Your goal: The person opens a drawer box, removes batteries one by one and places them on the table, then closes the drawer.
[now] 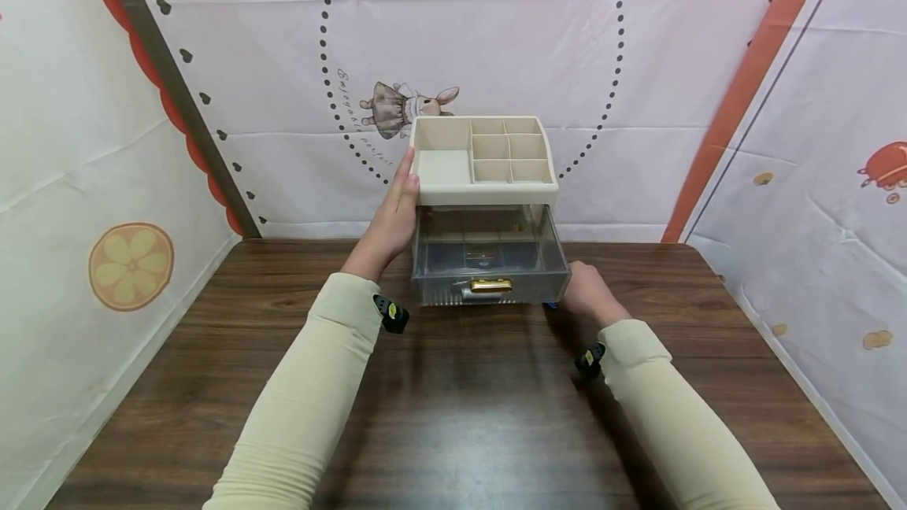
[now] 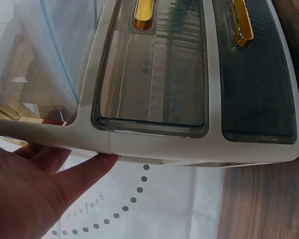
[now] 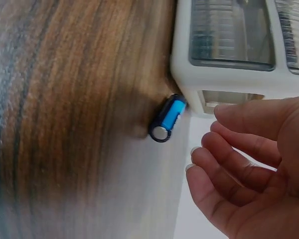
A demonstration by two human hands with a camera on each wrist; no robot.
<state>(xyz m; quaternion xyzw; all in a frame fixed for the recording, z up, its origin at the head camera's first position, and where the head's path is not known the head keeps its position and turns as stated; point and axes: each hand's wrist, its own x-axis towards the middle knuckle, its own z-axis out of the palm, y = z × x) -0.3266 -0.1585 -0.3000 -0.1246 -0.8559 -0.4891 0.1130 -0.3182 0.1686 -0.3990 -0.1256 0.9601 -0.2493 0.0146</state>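
Note:
A cream desktop organizer (image 1: 489, 194) with an open compartment tray on top stands near the back wall. Its upper clear drawer (image 1: 527, 290), with a gold handle (image 1: 491, 286), is pulled out toward me. My left hand (image 1: 390, 227) rests along the organizer's left side, fingers extended; the left wrist view shows fingertips at the white frame (image 2: 154, 149). Beside the lower right corner, my right hand (image 3: 269, 194) has loosely bent fingers holding nothing. A small blue-and-black battery (image 3: 168, 119) with a silver end lies on the table by that corner, just off the fingertips.
Brown wood-grain table (image 1: 453, 415) extends in front and to both sides of the organizer. A printed cloth wall (image 1: 482, 46) rises close behind it, with more cloth at left and right. Two lower tinted drawer fronts (image 2: 254, 89) show in the left wrist view.

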